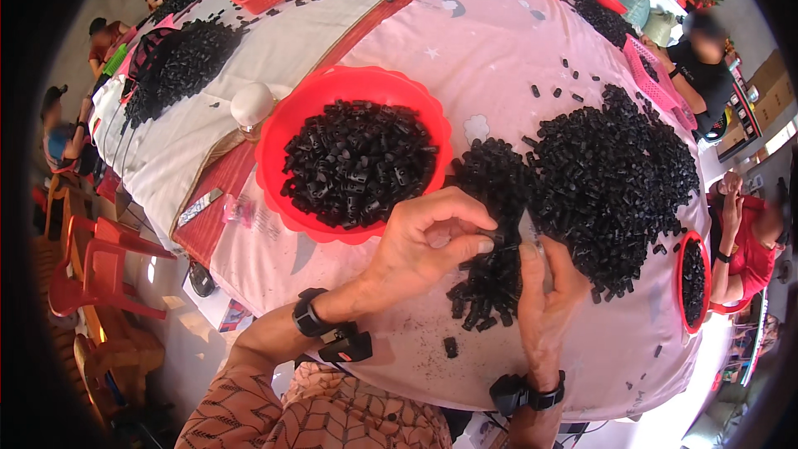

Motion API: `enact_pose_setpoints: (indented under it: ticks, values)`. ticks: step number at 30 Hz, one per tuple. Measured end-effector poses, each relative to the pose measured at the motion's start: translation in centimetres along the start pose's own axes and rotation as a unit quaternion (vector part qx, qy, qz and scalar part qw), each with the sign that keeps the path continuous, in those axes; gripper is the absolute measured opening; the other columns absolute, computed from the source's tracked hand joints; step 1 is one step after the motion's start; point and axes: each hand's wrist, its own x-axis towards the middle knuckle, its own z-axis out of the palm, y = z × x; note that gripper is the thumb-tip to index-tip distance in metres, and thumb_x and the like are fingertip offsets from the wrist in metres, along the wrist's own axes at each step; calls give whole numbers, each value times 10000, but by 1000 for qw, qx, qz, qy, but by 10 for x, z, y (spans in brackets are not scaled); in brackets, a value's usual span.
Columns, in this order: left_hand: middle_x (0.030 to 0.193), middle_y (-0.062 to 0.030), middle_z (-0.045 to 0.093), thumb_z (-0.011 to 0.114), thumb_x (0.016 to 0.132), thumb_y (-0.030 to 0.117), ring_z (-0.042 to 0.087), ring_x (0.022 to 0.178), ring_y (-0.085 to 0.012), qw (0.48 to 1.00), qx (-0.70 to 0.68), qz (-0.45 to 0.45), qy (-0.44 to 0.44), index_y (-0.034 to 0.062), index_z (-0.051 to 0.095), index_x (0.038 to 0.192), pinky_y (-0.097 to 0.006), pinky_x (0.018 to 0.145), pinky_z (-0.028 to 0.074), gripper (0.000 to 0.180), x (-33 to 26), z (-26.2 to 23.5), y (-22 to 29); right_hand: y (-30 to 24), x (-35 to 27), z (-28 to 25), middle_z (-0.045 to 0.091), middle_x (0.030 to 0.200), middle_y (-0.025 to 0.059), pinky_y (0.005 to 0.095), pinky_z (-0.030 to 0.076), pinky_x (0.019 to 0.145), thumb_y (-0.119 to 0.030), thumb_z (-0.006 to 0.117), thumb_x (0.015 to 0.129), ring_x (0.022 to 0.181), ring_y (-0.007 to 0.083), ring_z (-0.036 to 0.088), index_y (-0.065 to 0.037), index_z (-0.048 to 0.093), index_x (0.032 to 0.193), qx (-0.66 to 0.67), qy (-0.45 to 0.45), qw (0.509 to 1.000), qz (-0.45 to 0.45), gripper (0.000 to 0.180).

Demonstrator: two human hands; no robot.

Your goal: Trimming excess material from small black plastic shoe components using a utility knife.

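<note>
My left hand is closed in a pinch, thumb and forefinger together on a small black plastic part. Close beside it, my right hand grips a small knife, its narrow silvery blade pointing up between the fingers and its handle mostly hidden. Under and around both hands lies a smaller heap of black plastic parts. Left of the hands stands a red scalloped basin filled with similar black parts.
A larger heap of black parts lies to the right, with a red bowl at the table edge. A jar with a white lid touches the basin's left side. Several people sit around the table; red chairs stand at the left.
</note>
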Motion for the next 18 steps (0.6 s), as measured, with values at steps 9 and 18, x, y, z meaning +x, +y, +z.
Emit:
enact_pose_setpoints:
  ticks: [9,18]
  values:
    - [1049,-51,601,656,874,7,589,955,-121,971,-182,-150,-30,10,628,1097,-266,831,509,224,3,-5,3,1,-6,4,638,709,103,248,441,502,-120,719,870,558,98,546,23,651,986,56,-60,996,-34,196]
    - [1035,-64,628,653,907,122,601,915,-125,918,-346,-190,-29,17,618,1132,-261,801,491,251,4,-6,-11,1,-6,7,643,724,89,285,452,452,-112,754,820,506,162,589,-16,632,992,44,-92,988,-114,231]
